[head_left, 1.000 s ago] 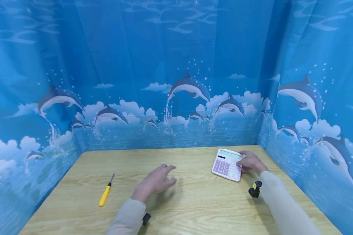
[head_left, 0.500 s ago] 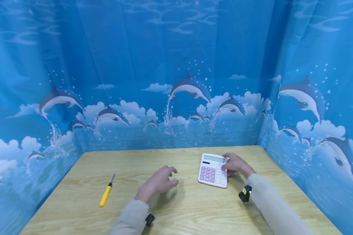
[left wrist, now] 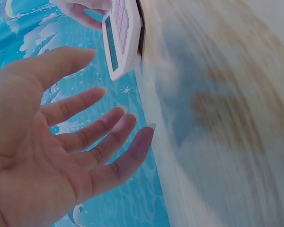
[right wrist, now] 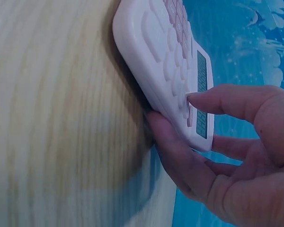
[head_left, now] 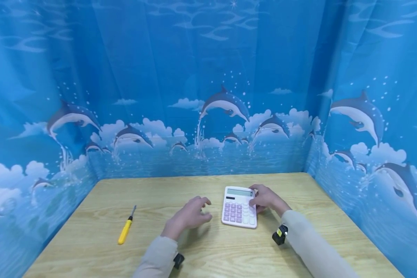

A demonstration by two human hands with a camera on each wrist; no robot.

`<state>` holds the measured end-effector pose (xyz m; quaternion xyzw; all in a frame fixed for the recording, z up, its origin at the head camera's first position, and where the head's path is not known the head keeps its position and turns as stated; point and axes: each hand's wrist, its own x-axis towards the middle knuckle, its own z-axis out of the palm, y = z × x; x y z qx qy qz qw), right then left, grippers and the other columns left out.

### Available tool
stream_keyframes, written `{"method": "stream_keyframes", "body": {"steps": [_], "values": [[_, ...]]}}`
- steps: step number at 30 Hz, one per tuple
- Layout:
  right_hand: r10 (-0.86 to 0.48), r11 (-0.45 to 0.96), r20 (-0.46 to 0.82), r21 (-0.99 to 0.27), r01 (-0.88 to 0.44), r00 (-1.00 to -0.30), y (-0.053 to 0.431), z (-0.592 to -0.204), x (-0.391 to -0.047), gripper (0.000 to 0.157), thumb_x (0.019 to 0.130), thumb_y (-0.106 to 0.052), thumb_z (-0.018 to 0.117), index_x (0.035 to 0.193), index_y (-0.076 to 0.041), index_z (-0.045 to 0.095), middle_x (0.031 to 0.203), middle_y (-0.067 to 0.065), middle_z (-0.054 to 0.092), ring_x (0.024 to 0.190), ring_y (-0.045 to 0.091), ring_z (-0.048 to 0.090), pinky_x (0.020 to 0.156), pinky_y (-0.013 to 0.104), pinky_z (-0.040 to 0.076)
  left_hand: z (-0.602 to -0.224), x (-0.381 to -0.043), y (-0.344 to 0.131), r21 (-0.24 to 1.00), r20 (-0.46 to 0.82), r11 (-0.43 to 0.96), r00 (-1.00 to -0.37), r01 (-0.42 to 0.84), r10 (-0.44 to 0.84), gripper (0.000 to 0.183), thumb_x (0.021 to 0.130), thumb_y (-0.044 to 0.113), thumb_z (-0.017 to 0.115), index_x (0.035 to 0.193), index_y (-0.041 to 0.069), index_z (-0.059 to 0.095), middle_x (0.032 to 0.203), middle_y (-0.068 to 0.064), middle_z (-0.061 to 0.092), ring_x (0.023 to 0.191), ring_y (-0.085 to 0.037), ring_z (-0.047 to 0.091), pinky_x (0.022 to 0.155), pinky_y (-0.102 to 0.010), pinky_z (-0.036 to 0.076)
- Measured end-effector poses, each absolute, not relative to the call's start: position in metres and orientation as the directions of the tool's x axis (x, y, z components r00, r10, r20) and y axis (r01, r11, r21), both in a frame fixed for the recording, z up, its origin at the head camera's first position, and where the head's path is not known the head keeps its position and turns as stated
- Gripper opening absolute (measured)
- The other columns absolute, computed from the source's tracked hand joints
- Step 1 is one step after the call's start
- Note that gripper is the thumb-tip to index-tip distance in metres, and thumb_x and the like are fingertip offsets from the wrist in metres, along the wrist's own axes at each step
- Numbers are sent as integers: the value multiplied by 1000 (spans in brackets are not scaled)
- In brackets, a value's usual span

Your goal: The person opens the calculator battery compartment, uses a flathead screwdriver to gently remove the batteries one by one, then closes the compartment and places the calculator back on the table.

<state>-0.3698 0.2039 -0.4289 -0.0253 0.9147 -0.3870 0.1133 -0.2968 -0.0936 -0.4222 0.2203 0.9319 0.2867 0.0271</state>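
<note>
A white calculator with pink keys is near the middle of the table, its display at the far end. My right hand grips its right edge, thumb on the key face and fingers curled beneath, as the right wrist view shows on the calculator. To the left of it, my left hand hovers over the wood, holding nothing. In the left wrist view the fingers of that left hand are spread and relaxed, apart from the calculator.
A screwdriver with a yellow handle lies at the left of the wooden table. Blue curtains printed with dolphins stand behind the table and along both sides.
My right hand has moved the calculator leftward and a little nearer, turning it straighter. My left hand has shifted slightly to the right; the screwdriver lies as before.
</note>
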Motion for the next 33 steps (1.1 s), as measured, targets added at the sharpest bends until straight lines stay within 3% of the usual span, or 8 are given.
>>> {"method": "stream_keyframes", "body": {"steps": [24, 27, 33], "values": [[-199, 677, -172, -736, -9, -965, 143, -429, -337, 66, 83, 1, 76, 145, -1, 50, 107, 20, 60, 81, 25, 66, 61, 33, 64, -430, -292, -105, 622, -43, 746, -941, 237, 335, 61, 85, 22, 81, 136, -2, 57, 127, -24, 65, 117, -38, 64, 105, -58, 54], [-199, 684, -170, -730, -12, -965, 137, -429, -335, 66, 84, 1, 75, 145, -2, 50, 107, 19, 60, 80, 25, 66, 60, 32, 64, -428, -290, -107, 635, -57, 742, -945, 216, 323, 62, 85, 21, 81, 137, -3, 55, 126, -25, 65, 106, -35, 67, 100, -55, 57], [-191, 690, -168, -724, -10, -967, 133, -429, -332, 66, 86, 0, 76, 146, -3, 50, 105, 17, 60, 80, 24, 65, 60, 31, 63, -429, -288, -106, 698, -101, 700, -947, 152, 306, 62, 88, 17, 80, 139, -4, 51, 122, -25, 63, 65, -21, 66, 71, -35, 59]]}}
